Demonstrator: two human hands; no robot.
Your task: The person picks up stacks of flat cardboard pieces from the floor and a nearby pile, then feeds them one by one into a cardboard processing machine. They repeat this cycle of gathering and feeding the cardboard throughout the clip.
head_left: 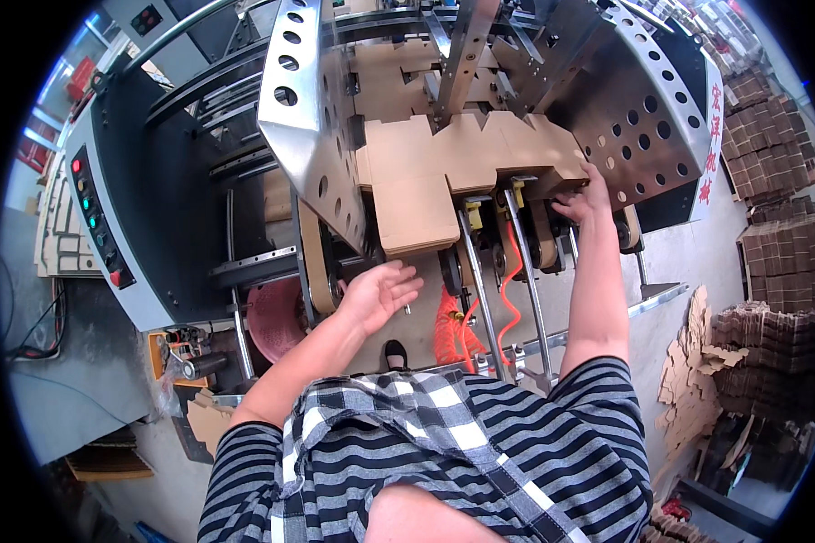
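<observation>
My left hand [380,291] is hovering palm-up, fingers spread, holding nothing, just below the stack of flat cardboard blanks [444,167]. My right hand [587,197] is pressing its fingers against the stack's right lower edge. The blanks are lying in the perforated steel feeder [308,118] of the machine.

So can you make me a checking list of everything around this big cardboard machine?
Surface: a stack of flat cardboard blanks lies in the machine's feeder, between two perforated metal side plates.
Job's things: the cardboard blanks; feed belts run below them.
Clutter: cardboard scraps lie on the floor at the right.
Hands: the left hand is open, palm up, under the stack and not touching it; the right hand touches the stack's right edge.
Cables: an orange coiled hose hangs under the feeder.
Surroundings: a control panel with coloured buttons at the left; stacked cardboard bundles at the right.
</observation>
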